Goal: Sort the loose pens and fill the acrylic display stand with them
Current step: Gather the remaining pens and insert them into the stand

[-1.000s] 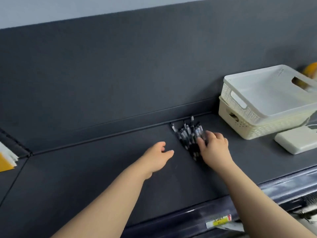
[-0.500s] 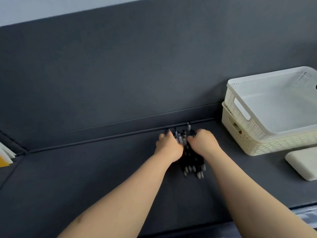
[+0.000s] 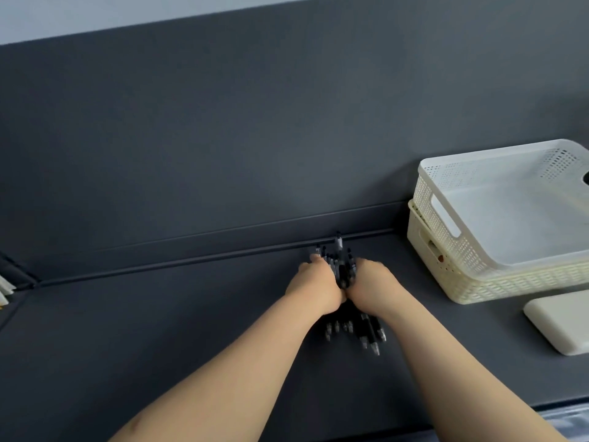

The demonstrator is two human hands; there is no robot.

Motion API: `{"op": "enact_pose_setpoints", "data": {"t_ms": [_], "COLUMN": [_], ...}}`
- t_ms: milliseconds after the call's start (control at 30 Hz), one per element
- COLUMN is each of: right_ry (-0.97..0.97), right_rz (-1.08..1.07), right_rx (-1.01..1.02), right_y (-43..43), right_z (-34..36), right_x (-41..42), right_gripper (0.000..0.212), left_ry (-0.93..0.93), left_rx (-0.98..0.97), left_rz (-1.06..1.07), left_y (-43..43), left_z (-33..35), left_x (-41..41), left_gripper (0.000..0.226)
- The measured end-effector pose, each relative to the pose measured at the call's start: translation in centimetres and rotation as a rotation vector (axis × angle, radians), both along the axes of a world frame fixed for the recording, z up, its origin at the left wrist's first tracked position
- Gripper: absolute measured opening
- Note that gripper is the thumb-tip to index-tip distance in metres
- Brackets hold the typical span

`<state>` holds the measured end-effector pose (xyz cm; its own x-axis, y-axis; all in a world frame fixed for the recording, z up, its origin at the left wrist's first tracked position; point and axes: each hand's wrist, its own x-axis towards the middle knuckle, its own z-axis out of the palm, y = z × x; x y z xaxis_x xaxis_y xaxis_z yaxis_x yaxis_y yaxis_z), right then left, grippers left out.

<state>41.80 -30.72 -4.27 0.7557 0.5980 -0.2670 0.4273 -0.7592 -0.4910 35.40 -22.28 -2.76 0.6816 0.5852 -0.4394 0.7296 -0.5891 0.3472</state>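
On the dark table [image 3: 159,339], the left hand [image 3: 314,287] and right hand [image 3: 373,282] together clasp a bunch of black pens [image 3: 342,266], fingers curled round it.

No text, label, brand or number can be read anywhere. The black plastic pens [image 3: 342,271], bunched just off centre toward 4 o'clock, are too small and blurred for any print on their barrels to be made out.
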Motion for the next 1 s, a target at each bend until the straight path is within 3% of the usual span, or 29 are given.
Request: {"op": "enact_pose_setpoints", "data": {"t_ms": [200,300,433,567,800,1000], "right_ry": [-0.010,-0.040,-0.031,0.013,0.048,-0.048], "right_rz": [-0.057,-0.053,-0.060,-0.101,-0.206,-0.175], "right_rx": [0.059,0.051,0.046,0.091,0.104,0.034], "right_y": [-0.1,-0.2,-0.6,-1.5,-3.1,-3.1], "right_z": [-0.7,-0.8,-0.6,-0.5,0.1,0.4], "right_x": [-0.2,-0.3,0.0,0.0,-0.3,-1.3], "right_gripper": [0.031,0.026,0.005,0.009,0.013,0.025], "left_ry": [0.031,-0.011,-0.022,-0.035,-0.098,-0.296], "left_rx": [0.023,0.072,0.103,0.088,0.066,-0.215], "left_rz": [0.022,0.015,-0.017,-0.041,0.028,0.212], "left_y": [0.4,0.3,-0.1,0.1,0.8,1.9], "left_z": [0.5,0.2,0.2,0.3,-0.1,-0.4], "left_x": [-0.4,-0.9,-1.2,-1.2,-2.1,-3.6], "left_gripper": [0.087,0.055,0.032,0.013,0.018,0.012]}}
